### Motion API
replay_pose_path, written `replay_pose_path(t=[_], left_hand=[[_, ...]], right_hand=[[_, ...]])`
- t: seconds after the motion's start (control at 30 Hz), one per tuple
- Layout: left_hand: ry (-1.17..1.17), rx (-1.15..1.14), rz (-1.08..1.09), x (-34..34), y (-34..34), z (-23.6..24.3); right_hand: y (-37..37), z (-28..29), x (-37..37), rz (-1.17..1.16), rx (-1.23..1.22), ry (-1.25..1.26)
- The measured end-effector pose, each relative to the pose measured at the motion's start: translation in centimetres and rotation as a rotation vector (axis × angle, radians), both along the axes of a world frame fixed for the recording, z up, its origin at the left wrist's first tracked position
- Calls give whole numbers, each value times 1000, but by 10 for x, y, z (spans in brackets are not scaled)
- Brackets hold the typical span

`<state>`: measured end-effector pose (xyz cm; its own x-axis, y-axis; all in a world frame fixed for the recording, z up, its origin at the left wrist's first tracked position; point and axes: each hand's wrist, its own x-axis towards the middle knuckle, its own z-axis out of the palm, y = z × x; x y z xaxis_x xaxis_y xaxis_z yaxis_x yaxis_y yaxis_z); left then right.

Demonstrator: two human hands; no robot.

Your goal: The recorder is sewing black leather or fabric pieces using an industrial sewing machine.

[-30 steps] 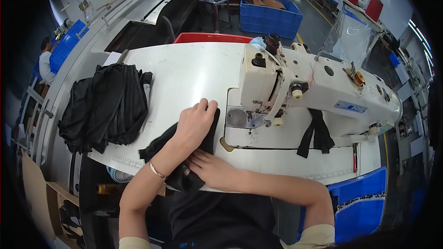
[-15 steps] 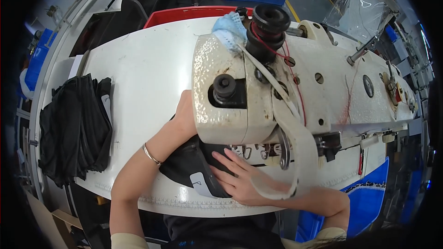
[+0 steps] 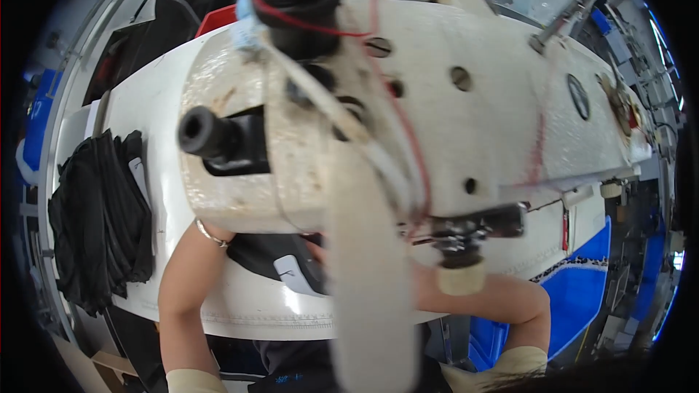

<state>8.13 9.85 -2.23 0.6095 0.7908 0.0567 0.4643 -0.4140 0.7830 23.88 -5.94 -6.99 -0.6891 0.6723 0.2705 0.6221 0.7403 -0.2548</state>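
Note:
A black fabric piece (image 3: 262,253) with a white label (image 3: 294,274) lies under the head of a white sewing machine (image 3: 291,182). My left forearm (image 3: 183,276), with a silver bangle (image 3: 211,234) at the wrist, reaches in behind the machine head, which hides that hand. From the right comes my right forearm (image 3: 488,297). Its hand is mostly covered by the broad pale lever (image 3: 371,276) in front; only a bit of finger (image 3: 316,250) shows at the black fabric. What either hand grips cannot be seen.
A pile of black fabric pieces (image 3: 102,225) lies on the left of the white table (image 3: 164,94). Below the table's right side hangs a blue bin (image 3: 575,291). Red thread (image 3: 408,138) runs down the machine. A red bin (image 3: 216,20) stands beyond the far edge.
My head has moved closer to the machine, which now looks larger and further left. My right hand, lying with outstretched fingers on the black fabric before, is now mostly hidden behind the lever.

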Motion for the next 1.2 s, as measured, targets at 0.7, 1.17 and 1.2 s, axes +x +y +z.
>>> replay_pose_path(t=[0.7,1.17,1.2], left_hand=[[-51,200,-566,12,-124,48],[46,588,-418,144,-68,-58],[8,621,-401,145,-69,-57]], right_hand=[[61,12,171,-909,-109,151],[53,9,178,-713,60,5],[58,4,178,-715,55,6]])
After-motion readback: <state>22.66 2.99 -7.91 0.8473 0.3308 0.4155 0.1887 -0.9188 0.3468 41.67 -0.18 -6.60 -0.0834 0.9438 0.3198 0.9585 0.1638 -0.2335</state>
